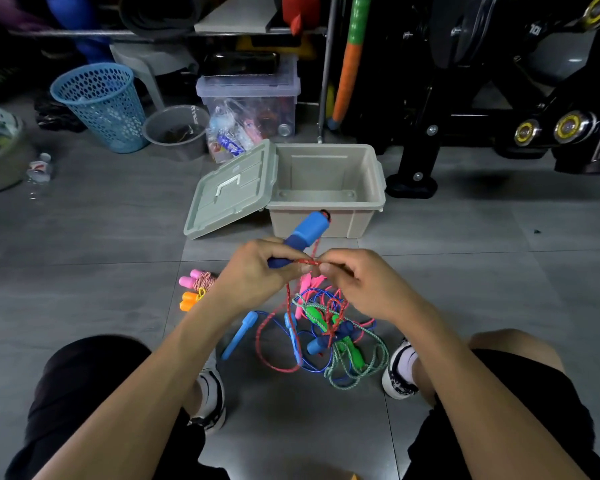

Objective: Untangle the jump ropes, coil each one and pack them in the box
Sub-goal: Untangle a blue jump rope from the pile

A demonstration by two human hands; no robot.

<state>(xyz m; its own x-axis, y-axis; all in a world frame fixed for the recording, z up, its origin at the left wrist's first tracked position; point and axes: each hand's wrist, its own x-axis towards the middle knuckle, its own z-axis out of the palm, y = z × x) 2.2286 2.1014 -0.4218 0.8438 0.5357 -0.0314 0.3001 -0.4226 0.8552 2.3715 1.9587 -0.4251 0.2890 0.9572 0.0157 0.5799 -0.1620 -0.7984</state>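
Farthest left of the beige box (326,202), well apart from it, stood a round blue basket (99,105) of perforated plastic, with a smooth grey bucket (175,129) between it and the box. Nearer, to the box's front left, a coiled pink-handled rope (196,279) and a coiled orange-handled rope (190,299) lay side by side on the matte grey floor tiles. The box's ribbed rectangular lid (231,190) leaned tilted against its left wall, white handle showing. Behind the box sat a clear lidded bin (248,98) full of small items. The box itself was a thick-walled plastic tub, open, its smooth bottom showing. Just in front of it, the left hand (260,268) gripped the blue handle (300,237), a rounded foam-like grip whose fatter end pointed up toward the box's front wall. The right hand (357,282) pinched the braided red rope (291,306) with curled fingers, touching the left thumb. That rope dropped into a tangled pile (329,334) on the floor in front of the box, between the person's shoes: thin glossy blue cord, speckled green braid, green, blue and pink handles. Right of the box stood black metal gym equipment (482,98).
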